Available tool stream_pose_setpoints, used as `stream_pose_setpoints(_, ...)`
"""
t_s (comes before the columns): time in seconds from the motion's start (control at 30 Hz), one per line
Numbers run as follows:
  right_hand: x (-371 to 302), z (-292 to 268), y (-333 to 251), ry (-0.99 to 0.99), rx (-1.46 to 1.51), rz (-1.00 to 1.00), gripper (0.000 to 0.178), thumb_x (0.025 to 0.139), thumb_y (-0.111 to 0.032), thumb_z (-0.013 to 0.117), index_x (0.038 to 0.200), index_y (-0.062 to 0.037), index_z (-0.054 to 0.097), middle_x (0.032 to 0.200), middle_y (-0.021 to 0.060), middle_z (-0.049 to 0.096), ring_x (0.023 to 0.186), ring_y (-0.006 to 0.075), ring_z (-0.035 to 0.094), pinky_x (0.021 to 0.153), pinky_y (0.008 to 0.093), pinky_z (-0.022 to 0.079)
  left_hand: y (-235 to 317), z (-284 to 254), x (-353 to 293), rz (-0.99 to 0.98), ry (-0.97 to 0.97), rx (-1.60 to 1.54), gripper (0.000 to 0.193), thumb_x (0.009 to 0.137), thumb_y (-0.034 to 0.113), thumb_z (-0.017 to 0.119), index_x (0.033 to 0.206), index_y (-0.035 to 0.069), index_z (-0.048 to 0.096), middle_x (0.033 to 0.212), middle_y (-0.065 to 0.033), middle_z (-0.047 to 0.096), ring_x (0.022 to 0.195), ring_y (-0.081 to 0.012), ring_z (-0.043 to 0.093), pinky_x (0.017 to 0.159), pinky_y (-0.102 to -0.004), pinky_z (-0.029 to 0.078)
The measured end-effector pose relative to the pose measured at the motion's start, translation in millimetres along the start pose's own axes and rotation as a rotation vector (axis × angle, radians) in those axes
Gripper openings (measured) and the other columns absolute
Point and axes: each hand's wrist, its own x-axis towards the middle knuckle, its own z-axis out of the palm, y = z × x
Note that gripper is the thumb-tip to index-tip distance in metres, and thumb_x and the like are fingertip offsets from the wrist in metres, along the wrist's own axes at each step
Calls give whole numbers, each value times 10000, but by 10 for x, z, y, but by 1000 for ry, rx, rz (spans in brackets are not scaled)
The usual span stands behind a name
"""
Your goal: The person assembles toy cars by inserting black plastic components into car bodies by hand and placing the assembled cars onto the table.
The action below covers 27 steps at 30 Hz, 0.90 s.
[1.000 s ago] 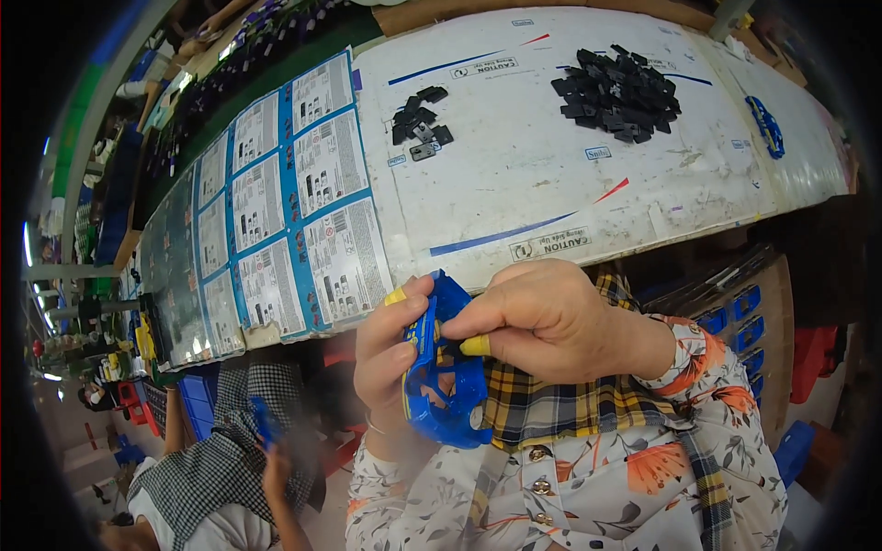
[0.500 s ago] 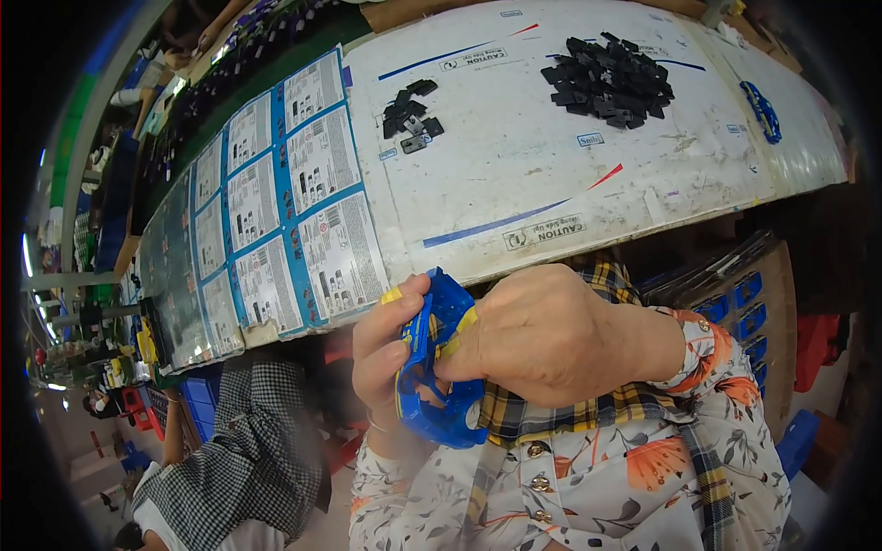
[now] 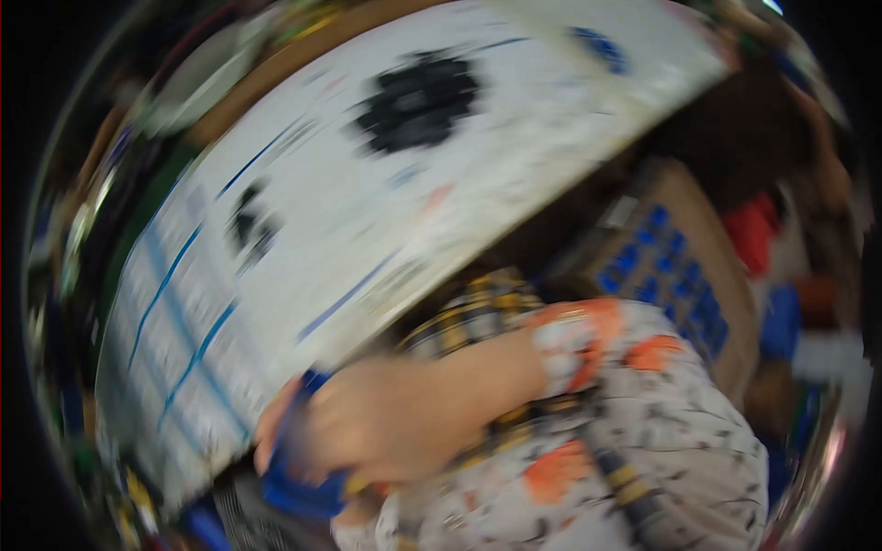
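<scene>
Motion blurs the picture. At the lower left, my left hand [image 3: 267, 428] is closed around a blue hollow plastic toy car shell [image 3: 299, 496], with only some fingers showing beside it. My right hand [image 3: 390, 424] lies over the shell's near side, fingers curled down onto it. Those fingertips and the inside of the shell are smeared or hidden. Beyond my hands, on the white table, lie a big heap of flat black pieces [image 3: 418, 101] and a smaller group of the same black pieces [image 3: 253, 225].
A blue car shell [image 3: 599, 50] lies toward the table's far right end. Printed sheets with blue borders [image 3: 184, 321] cover the left part of the white table [image 3: 367, 202]. Right of my arm, below the table edge, a cardboard box [image 3: 735, 344] holds several blue parts [image 3: 661, 262].
My view has swung right, so the table now slants and the box shows more fully. Both hands stay on the blue shell, which appears lower and farther left.
</scene>
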Motion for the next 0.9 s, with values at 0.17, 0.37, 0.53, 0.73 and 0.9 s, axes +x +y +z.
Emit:
stream_pose_setpoints(0.17,-24,88,89,191,-274,-33,48,564,-119,593,558,-84,560,581,113,578,642,307,596,539,410,456,-113,74,57,-249,-23,-98,441,817,217,580,1191,75,394,1102,-196,503,1012,-331,530,876,-451,447)
stream_pose_setpoints(0.37,-353,-183,151,254,66,263,136,614,-127,625,719,-48,662,694,107,641,682,283,619,607,345,475,-86,201,-49,-576,20,230,604,734,134,662,1257,74,365,1094,-165,518,978,-298,536,870,-439,450)
stream_pose_setpoints(0.53,-338,-185,204,263,199,323,157,600,-136,654,714,-30,638,680,131,618,655,287,603,583,359,455,-79,76,-150,-668,168,390,702,698,109,714,1296,42,353,1147,-149,506,1021,-266,516,905,-409,421)
stream_pose_setpoints(0.73,-389,-259,187,178,109,433,168,687,-155,597,797,-29,582,736,156,603,737,341,588,632,401,451,147,430,177,-614,101,111,766,685,67,699,1342,-7,312,1264,-95,442,1123,-197,458,982,-330,345)
stream_pose_setpoints(0.9,-319,-333,406,222,-138,362,233,750,-185,587,917,-26,552,899,143,571,837,322,571,724,392,460,139,-93,261,-583,284,150,780,665,14,640,1354,7,276,1237,-116,448,1096,-210,469,918,-343,403)
